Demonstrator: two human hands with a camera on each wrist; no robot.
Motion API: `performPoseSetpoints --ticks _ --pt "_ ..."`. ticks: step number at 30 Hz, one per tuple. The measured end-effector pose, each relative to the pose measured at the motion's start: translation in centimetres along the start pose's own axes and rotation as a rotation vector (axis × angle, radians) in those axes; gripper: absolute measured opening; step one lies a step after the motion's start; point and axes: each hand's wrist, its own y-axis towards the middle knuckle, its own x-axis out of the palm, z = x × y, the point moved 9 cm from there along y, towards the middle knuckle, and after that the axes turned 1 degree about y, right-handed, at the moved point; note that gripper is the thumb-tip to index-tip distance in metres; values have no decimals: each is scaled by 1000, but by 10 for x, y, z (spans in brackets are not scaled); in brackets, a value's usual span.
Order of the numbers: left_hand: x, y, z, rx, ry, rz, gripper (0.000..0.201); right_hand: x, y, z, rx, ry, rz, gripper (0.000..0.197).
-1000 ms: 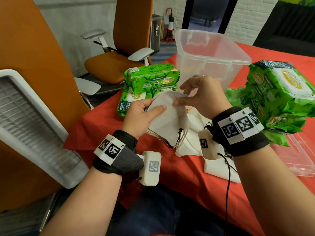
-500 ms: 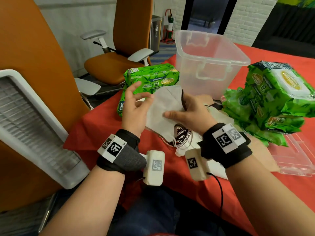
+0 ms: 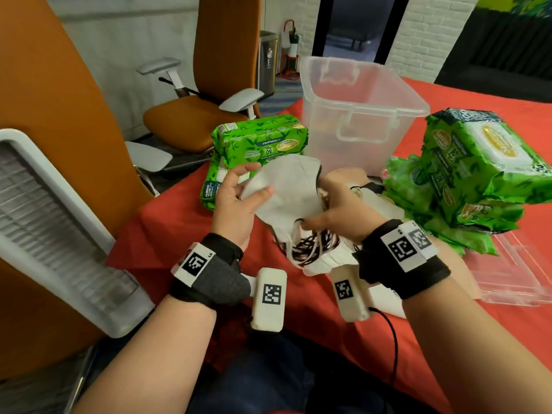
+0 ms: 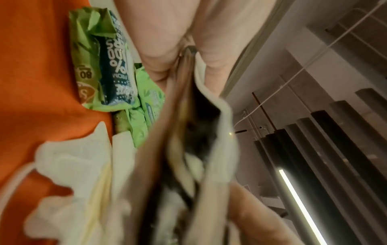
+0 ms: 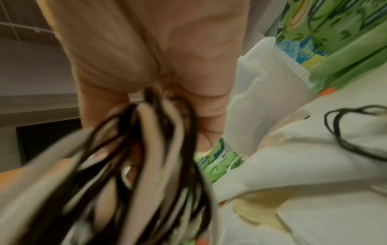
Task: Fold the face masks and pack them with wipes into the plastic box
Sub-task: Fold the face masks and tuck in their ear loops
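My left hand pinches one end of a stack of folded face masks, thumb on top, fingers beneath. My right hand grips the other end, where black and white ear loops dangle. The stack is held above the red surface, just before the empty plastic box, with green wipes packs on either side.
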Motion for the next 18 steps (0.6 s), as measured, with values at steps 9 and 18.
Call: performPoseSetpoints --ticks 9,18 --pt "33 -8 -7 -76 219 -299 34 -42 -25 6 -30 -32 102 40" --pt "43 -14 -4 5 327 -201 21 -125 -61 28 161 -543 283 28"
